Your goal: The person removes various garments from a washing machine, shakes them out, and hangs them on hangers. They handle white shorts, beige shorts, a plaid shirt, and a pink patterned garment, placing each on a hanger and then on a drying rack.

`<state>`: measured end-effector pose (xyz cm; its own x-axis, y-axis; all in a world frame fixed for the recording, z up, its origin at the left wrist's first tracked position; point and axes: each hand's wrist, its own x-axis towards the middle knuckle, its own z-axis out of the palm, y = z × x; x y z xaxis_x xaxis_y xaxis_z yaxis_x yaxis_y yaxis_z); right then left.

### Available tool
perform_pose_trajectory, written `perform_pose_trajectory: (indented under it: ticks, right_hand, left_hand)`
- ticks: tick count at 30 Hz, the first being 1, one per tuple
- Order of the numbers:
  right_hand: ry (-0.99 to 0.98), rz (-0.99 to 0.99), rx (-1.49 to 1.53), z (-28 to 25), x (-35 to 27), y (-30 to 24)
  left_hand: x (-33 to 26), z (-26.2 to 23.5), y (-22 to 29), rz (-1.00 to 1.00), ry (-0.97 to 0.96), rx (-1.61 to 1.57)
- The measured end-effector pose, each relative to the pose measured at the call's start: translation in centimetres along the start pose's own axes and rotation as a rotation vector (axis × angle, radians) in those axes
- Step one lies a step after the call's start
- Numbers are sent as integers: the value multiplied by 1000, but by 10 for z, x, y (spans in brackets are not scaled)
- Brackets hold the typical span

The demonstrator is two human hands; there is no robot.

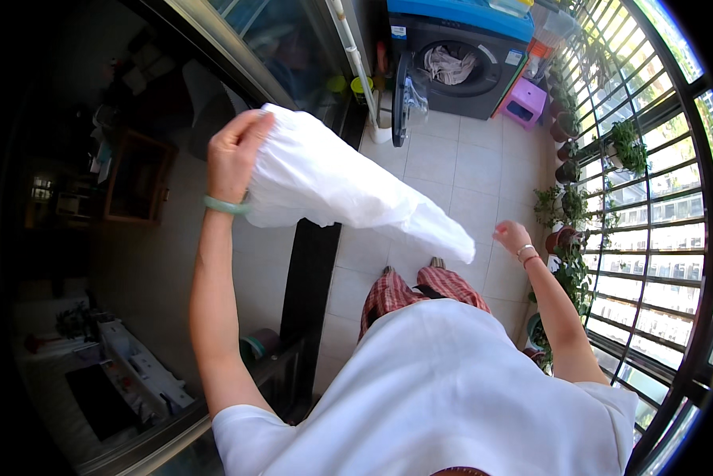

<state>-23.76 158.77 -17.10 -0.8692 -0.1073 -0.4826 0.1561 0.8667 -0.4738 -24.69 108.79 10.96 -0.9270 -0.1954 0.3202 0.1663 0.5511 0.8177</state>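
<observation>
My left hand [237, 151], raised at the left with a green bangle at its wrist, pinches one corner of a white cloth [333, 174]. From there the thin fabric stretches sideways and down to the right, tapering to a loose end; whether it is a garment I cannot tell. A short gap separates that end from my right hand [513, 236], whose fingers are curled in with nothing showing in them. A band and a bracelet circle the right wrist.
Ahead stands a dark front-loading washing machine [490, 79], its round door [410, 99] swung out and striped fabric inside. A purple stool [525, 101] sits beside it. Potted plants [567, 170] line the barred window at right. A white pole [355, 55] leans near the sliding door at left.
</observation>
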Motion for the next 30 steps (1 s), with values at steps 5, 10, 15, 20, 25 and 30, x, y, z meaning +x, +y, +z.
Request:
perform_pose_trajectory:
  ticks: [5, 10, 15, 20, 25, 30]
  right_hand:
    - [23, -852, 715, -72, 7, -186]
    - [-294, -1222, 526, -105, -26, -304]
    - [-494, -1278, 153, -69, -30, -325]
    - [-793, -1126, 99, -50, -37, -304]
    - [-1026, -1015, 925, -41, -61, -313]
    - [-945, -1107, 554, -61, -67, -304]
  left_hand:
    - [-20, 27, 78, 314, -704, 151]
    - [-21, -9, 118, 381, -866, 133]
    - [-22, -61, 123, 199, -736, -41]
    - [-32, -79, 119, -60, -528, -103]
    - [-39, -65, 118, 144, -738, -32]
    - [-32, -80, 118, 146, -655, -170]
